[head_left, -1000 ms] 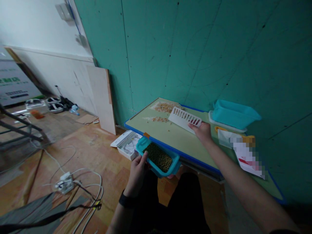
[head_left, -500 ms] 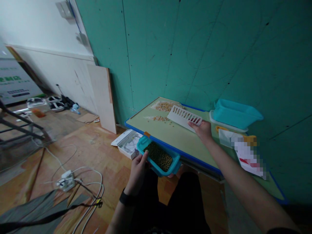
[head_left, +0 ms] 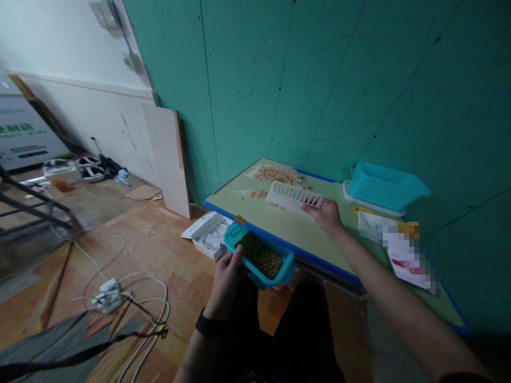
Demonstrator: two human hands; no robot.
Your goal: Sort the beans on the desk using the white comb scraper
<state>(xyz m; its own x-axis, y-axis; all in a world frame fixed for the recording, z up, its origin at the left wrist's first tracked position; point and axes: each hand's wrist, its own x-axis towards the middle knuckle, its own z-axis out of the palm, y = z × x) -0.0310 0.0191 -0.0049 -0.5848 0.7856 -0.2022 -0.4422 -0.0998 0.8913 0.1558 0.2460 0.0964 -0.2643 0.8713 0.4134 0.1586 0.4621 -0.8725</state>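
Observation:
My left hand (head_left: 227,274) grips the left end of a blue plastic container (head_left: 288,268), thumb over its rim. Dark green beans (head_left: 250,246) and yellowish beans (head_left: 270,262) lie inside it. The container is held just below the table's front edge. My right hand (head_left: 327,215) is closed on the right end of a white slotted plastic strip (head_left: 287,199), held tilted over the tabletop. Behind the strip lies a pile of pale yellow beans (head_left: 275,174) with white powdery bits. A smaller heap of beans (head_left: 258,193) sits at the strip's left end.
The pale green table (head_left: 295,230) has a blue edge and stands against a green wall. A second blue container (head_left: 389,186) rests on a white lid at the back right, near a blurred packet (head_left: 407,260). An open white box (head_left: 209,234) is left of the table.
My right hand has moved left with the white slotted strip, bringing it up to the smaller bean heap. The left hand and its container stay almost still.

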